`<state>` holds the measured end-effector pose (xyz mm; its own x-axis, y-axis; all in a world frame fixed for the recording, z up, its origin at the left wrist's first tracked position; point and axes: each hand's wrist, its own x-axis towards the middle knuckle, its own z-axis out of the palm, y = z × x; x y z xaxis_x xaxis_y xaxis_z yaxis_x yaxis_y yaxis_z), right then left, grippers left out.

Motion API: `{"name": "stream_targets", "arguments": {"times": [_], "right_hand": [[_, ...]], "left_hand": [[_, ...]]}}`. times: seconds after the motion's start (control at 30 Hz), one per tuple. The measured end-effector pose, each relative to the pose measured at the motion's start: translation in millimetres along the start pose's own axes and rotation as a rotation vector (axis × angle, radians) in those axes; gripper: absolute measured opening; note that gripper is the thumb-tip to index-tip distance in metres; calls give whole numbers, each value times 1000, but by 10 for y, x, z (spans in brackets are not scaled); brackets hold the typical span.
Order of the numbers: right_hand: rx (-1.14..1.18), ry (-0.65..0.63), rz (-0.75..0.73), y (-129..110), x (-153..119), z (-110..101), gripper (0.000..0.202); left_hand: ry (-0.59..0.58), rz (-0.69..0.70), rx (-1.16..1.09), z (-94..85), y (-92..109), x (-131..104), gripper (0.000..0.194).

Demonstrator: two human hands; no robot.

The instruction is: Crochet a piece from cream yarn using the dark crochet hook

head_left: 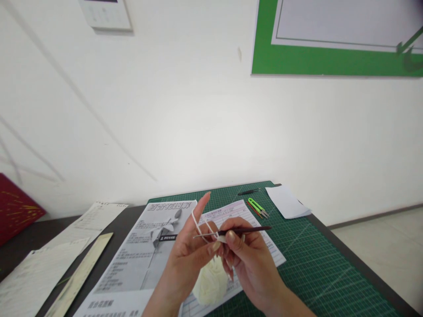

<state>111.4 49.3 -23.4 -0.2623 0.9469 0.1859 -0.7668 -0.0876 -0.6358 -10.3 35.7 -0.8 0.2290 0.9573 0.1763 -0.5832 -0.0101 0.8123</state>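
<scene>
bench: dark, beneath the mat and papers
green mat: right, reaching far edge
left hand: index raised, the rest curled, pinching white yarn
right hand: closed on crochet hook
yarn ball: near, between the wrists

White wall, green-framed board, pale floor, dark table

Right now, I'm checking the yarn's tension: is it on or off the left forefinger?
On: the yarn loops around the raised forefinger of the left hand and runs toward the hook.
</scene>
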Motion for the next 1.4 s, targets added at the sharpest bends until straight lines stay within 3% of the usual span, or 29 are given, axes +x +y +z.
{"name": "stream_targets", "arguments": {"times": [0.17, 0.27, 0.33, 0.43, 0.53, 0.73, 0.93, 1.0, 1.2, 1.33, 1.4], "right_hand": [[91, 53, 49, -36, -13, 25, 15], [136, 55, 108, -65, -4, 14, 15], [140, 57, 130, -78, 8, -3, 15], [127, 33, 143, -81, 16, -24, 15], [136, 14, 167, -71, 8, -33, 14], [158, -4, 203, -69, -4, -29, 13], [93, 20, 153, -94, 7, -17, 15], [74, 21, 146, -106, 10, -16, 15], [62, 8, 122, -158, 20, -22, 15], [63, -53, 170, -218, 13, -47, 13], [72, -69, 174, -260, 13, -67, 13]], "left_hand": [[18, 46, 9, -11, -22, -16, 93], [6, 66, 40, -34, 5, -13, 95], [41, 80, 47, -53, 38, 4, 85], [201, 132, 82, -76, 88, 44, 62], [335, 246, 90, -67, 124, 68, 51], [392, 310, 27, -34, 218, 51, 42], [523, 54, 89, -352, 433, 130, 17], [615, 62, 106, -487, 504, 153, 9], [887, 204, 120, -791, 669, 129, 13], [998, 241, 327, -810, 680, 112, 11], [949, 158, 460, -757, 657, 104, 17]]}}
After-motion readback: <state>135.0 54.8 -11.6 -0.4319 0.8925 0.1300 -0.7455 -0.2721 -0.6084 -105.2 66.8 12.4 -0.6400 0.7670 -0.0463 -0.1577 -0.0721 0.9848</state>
